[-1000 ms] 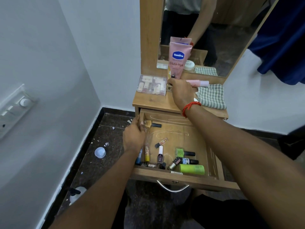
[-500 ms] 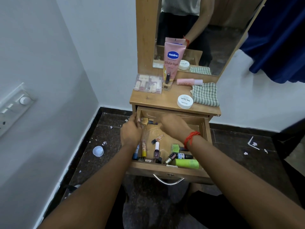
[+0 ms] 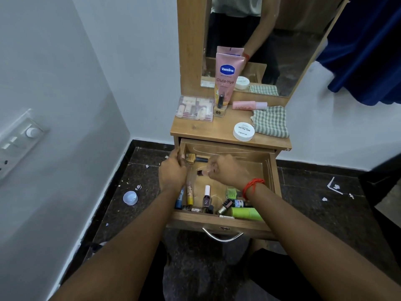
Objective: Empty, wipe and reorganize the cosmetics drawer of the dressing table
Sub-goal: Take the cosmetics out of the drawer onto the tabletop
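The right hand point(image 3: 230, 170) has come down from the tabletop into the open drawer point(image 3: 272, 170), and its fingertips now pinch a small dark-capped tube point(image 3: 201, 172) in the drawer's far half. The left hand point(image 3: 173, 171) stays on the drawer's left wall with its fingers curled over it, just beside a gold nail polish bottle point(image 3: 192, 158) lying in the far left corner. More bottles and a green tube point(image 3: 247, 213) crowd the near end. On the dressing table point(image 3: 195, 129) are a Vaseline tube point(image 3: 226, 77), a clear box point(image 3: 194, 108), a white jar point(image 3: 243, 131) and a checked cloth point(image 3: 271, 121).
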